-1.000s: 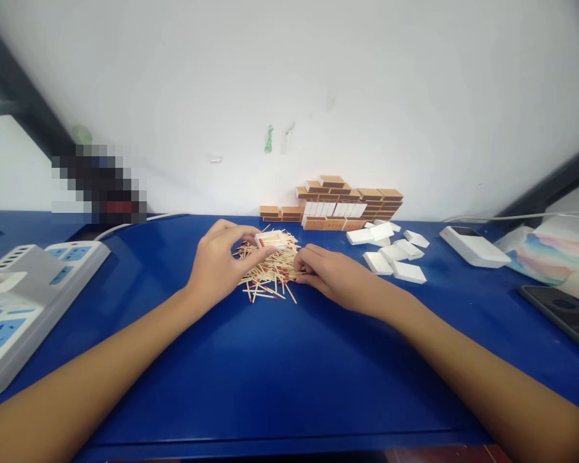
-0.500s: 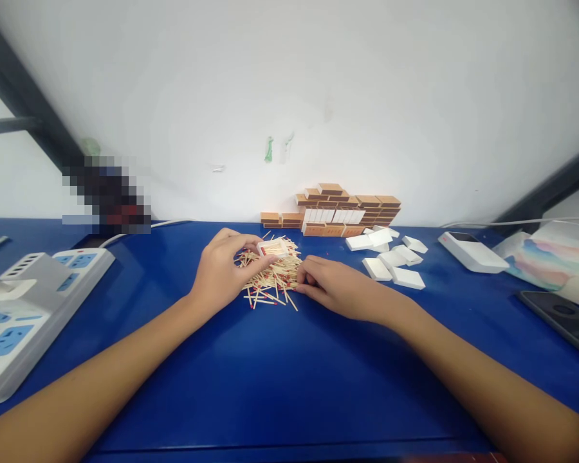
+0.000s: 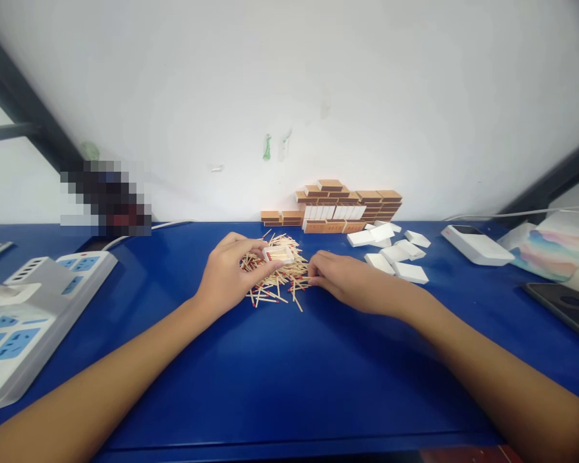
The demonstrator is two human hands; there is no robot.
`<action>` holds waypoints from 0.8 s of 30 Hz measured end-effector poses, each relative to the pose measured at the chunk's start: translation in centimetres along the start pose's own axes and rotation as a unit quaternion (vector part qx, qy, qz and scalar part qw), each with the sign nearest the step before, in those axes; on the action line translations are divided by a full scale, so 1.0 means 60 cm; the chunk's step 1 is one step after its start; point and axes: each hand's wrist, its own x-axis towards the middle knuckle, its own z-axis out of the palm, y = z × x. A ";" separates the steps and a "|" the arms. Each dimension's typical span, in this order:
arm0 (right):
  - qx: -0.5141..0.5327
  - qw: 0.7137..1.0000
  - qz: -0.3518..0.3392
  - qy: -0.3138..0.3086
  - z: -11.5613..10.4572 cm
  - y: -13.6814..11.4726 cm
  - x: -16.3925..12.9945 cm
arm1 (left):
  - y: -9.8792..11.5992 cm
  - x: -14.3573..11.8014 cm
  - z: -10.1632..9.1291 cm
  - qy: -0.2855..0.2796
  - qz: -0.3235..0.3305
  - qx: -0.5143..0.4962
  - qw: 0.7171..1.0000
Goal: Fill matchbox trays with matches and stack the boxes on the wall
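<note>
My left hand (image 3: 229,267) is closed on a small white matchbox tray (image 3: 278,254), thumb in front and fingers behind. Several matches lie side by side inside it. Below and around the tray spreads a loose pile of red-tipped matches (image 3: 275,280) on the blue table (image 3: 280,366). At the pile's right edge, my right hand (image 3: 335,278) is pinched, with matchsticks showing at its fingertips. How many it grips is hidden by the fingers.
Stacked brown matchboxes (image 3: 335,209) stand against the wall. White trays (image 3: 395,252) lie scattered to the right, near a white device (image 3: 477,247) and a black phone (image 3: 567,308). A power strip (image 3: 33,321) occupies the left side.
My right hand has drawn slightly to the right, and matchsticks now show at its fingertips. My left hand still holds the tray, shifted a little to the right in view.
</note>
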 end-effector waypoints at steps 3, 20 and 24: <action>0.011 1.000 0.008 0.024 -0.014 0.008 -0.004 | 0.000 -0.002 0.003 -0.009 -0.002 0.000 1.000; 0.029 0.989 -0.062 0.135 -0.008 -0.029 -0.005 | 0.034 -0.015 0.011 -0.040 0.022 -0.052 0.998; 0.026 0.985 -0.077 0.154 -0.010 -0.025 -0.006 | 0.032 -0.014 0.010 -0.035 0.010 -0.062 0.997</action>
